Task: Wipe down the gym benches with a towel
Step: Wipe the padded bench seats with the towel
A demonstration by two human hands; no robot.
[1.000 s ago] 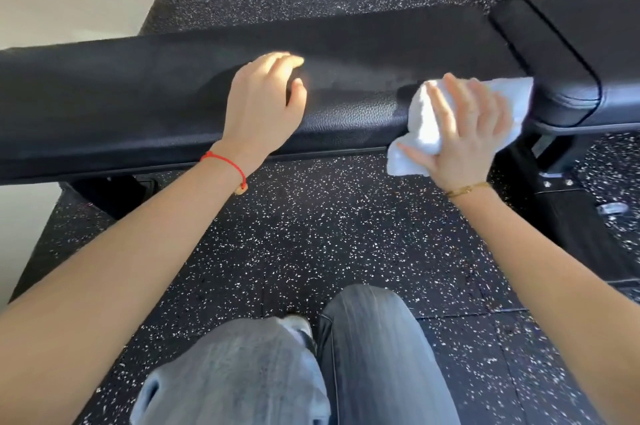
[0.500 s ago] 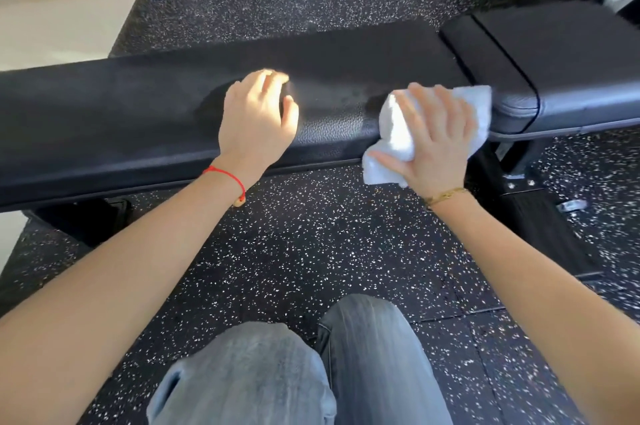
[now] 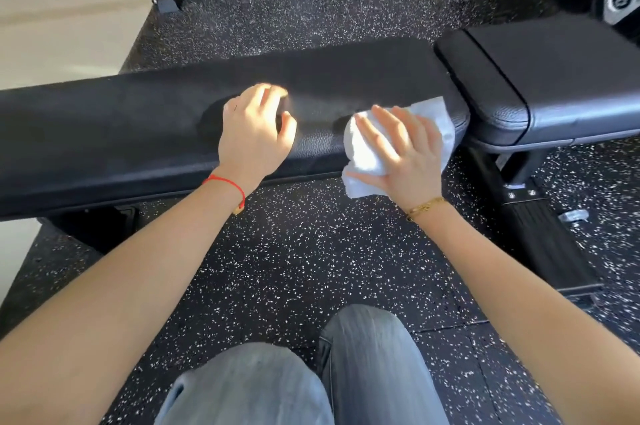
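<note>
White towel (image 3: 363, 150) under right hand (image 3: 405, 156), fingers spread flat | left hand (image 3: 254, 137) bare, resting on bench (image 3: 138, 133) beside it

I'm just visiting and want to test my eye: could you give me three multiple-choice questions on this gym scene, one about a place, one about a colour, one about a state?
1. Where does the towel lie?
A. on the floor
B. on the long bench pad, near its right end
C. over a knee

2. What colour is the cord on the left wrist?
A. red
B. blue
C. green

3. How is the right hand?
A. hanging idle
B. clenched on nothing
C. fingers spread, pressing the towel

Answers:
1 B, it lies on the long bench pad beside the gap to the next pad.
2 A, the cord is red.
3 C, straight fingers lie over the cloth.
</note>
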